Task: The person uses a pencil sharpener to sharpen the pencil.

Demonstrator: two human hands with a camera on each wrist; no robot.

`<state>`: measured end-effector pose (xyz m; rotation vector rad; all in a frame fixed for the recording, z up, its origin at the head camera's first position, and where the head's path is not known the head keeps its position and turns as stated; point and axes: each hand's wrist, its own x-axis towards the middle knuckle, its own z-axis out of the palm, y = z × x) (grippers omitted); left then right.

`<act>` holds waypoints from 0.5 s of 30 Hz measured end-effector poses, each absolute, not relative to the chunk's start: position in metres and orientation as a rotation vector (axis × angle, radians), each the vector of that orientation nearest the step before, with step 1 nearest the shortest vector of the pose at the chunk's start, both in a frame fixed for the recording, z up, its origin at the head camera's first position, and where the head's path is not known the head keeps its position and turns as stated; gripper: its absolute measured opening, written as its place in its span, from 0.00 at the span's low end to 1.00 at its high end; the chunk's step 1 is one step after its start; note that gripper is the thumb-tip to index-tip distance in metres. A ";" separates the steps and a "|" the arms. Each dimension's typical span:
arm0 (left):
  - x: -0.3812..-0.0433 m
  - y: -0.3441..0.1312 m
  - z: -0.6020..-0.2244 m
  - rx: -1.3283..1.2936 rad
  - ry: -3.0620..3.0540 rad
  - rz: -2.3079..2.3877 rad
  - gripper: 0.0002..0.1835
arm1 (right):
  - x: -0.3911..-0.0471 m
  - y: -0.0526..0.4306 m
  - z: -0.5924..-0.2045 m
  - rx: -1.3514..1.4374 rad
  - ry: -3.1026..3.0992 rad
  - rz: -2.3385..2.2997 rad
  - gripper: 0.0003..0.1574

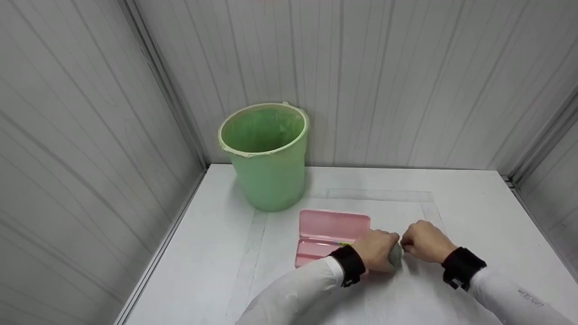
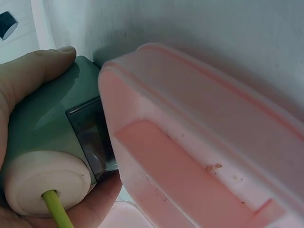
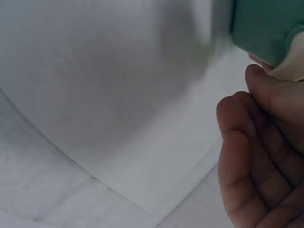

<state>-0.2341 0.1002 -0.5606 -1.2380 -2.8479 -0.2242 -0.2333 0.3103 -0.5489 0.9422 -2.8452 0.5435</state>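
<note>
My left hand [image 1: 375,250] grips a green pencil sharpener [image 2: 47,114] with a cream round front and a clear, dark-tinted shavings drawer. A yellow-green pencil [image 2: 58,209] sticks out of the hole in that front. At the sharpener's other end, my right hand [image 1: 424,240] has curled fingers around what looks like its cream crank [image 3: 292,59]; the hand hides most of it. Beside the left hand, and partly behind it, an open pink pencil case [image 1: 334,224] lies on the table.
A tall green bucket [image 1: 273,180] stands behind the case at the back left, against the panelled wall [image 1: 361,81]. Strips of clear tape [image 1: 379,194] mark the white table [image 1: 203,253]. Grey walls border the left and right sides.
</note>
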 end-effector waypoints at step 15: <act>-0.233 0.102 -0.561 -1.195 -2.897 -0.239 0.21 | -0.222 0.312 -0.566 0.973 -2.808 0.606 0.15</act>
